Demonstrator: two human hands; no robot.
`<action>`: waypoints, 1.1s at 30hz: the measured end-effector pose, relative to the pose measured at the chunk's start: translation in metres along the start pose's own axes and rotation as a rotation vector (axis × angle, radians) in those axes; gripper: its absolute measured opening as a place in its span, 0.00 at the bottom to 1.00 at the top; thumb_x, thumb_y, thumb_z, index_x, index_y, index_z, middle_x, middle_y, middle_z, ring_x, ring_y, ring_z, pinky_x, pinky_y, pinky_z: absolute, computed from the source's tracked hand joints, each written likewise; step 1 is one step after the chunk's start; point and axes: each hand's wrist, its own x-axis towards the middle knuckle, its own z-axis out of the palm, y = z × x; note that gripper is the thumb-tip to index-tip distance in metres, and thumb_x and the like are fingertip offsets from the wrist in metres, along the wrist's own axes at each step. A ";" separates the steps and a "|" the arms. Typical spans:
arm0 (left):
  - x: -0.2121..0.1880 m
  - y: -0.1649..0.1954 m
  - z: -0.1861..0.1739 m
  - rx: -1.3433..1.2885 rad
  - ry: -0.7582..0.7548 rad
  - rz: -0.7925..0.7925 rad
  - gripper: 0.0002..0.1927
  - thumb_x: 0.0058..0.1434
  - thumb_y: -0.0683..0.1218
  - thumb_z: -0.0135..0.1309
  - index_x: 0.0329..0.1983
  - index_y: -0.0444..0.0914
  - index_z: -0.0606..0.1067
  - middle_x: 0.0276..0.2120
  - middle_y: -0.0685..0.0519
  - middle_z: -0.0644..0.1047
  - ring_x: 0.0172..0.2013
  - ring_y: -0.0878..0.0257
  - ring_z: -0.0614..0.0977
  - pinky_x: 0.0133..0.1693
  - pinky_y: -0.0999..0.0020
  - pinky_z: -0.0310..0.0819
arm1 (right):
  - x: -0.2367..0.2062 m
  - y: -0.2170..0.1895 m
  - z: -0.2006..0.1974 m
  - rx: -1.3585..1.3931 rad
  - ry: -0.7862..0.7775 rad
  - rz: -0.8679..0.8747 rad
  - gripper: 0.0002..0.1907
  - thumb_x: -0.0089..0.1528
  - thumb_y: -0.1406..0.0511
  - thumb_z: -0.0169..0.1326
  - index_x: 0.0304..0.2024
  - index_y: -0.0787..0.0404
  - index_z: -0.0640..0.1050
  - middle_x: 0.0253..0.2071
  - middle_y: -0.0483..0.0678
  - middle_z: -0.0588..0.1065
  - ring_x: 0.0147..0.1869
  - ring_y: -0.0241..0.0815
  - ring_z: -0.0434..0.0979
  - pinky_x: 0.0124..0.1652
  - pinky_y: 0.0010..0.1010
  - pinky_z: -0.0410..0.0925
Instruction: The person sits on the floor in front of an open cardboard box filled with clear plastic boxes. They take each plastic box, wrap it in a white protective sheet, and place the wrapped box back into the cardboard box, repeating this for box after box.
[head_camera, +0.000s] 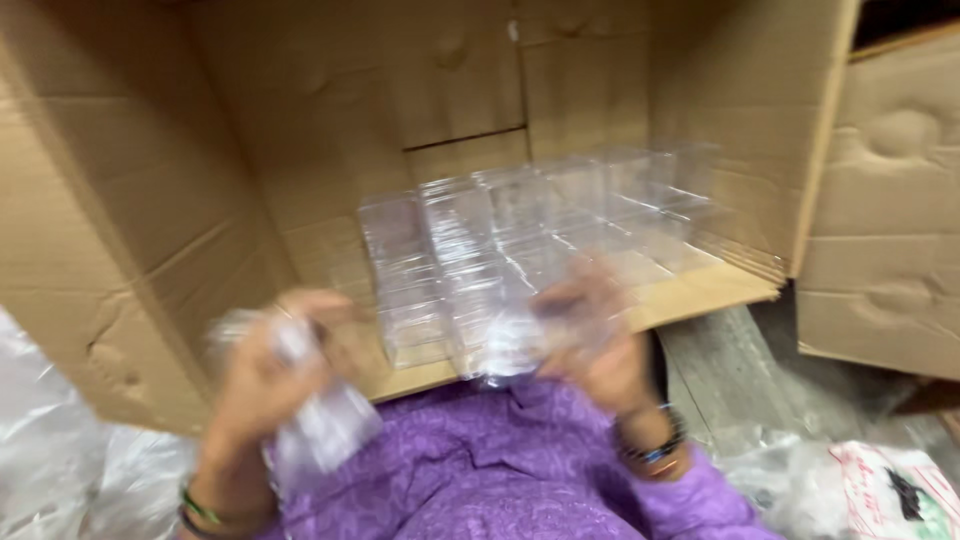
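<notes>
Clear boxes (530, 250) stand part-filling the carton (150, 200).
Your left hand (265, 375) grips a clear box (325, 425); your right hand (600, 340), blurred, closes on another.

cardboard box (250, 150): plain brown
plastic boxes (520, 240): clear, colourless
small plastic box (325, 425): clear
garment (480, 470): purple, faint swirling pattern
left wrist bangles (205, 510): green and dark
right wrist bangles (655, 448): dark with blue
plastic sheet (60, 450): whitish, translucent

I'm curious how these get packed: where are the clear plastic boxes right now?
In the head view, the rows of clear plastic boxes lie on the floor of the open brown cardboard carton, centre frame, just beyond the right hand.
</notes>
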 end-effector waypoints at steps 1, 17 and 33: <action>0.019 -0.011 -0.028 0.569 0.224 0.033 0.14 0.63 0.44 0.58 0.50 0.37 0.81 0.41 0.55 0.84 0.37 0.69 0.82 0.37 0.73 0.78 | 0.000 0.004 -0.034 -0.018 0.188 -0.071 0.47 0.63 0.59 0.64 0.76 0.62 0.53 0.56 0.52 0.74 0.60 0.47 0.77 0.60 0.39 0.72; 0.121 -0.205 -0.147 0.816 0.519 -0.673 0.26 0.51 0.54 0.74 0.37 0.28 0.78 0.33 0.45 0.82 0.31 0.59 0.81 0.33 0.60 0.76 | -0.022 0.119 -0.164 -1.032 0.044 0.010 0.33 0.69 0.50 0.49 0.68 0.65 0.68 0.68 0.64 0.67 0.72 0.63 0.64 0.68 0.47 0.58; 0.112 -0.204 -0.156 0.562 0.526 -0.399 0.33 0.42 0.48 0.76 0.47 0.33 0.72 0.38 0.49 0.79 0.36 0.61 0.81 0.36 0.61 0.79 | -0.017 0.118 -0.148 -1.054 0.131 0.117 0.42 0.67 0.40 0.43 0.70 0.64 0.64 0.66 0.64 0.69 0.71 0.64 0.66 0.67 0.52 0.58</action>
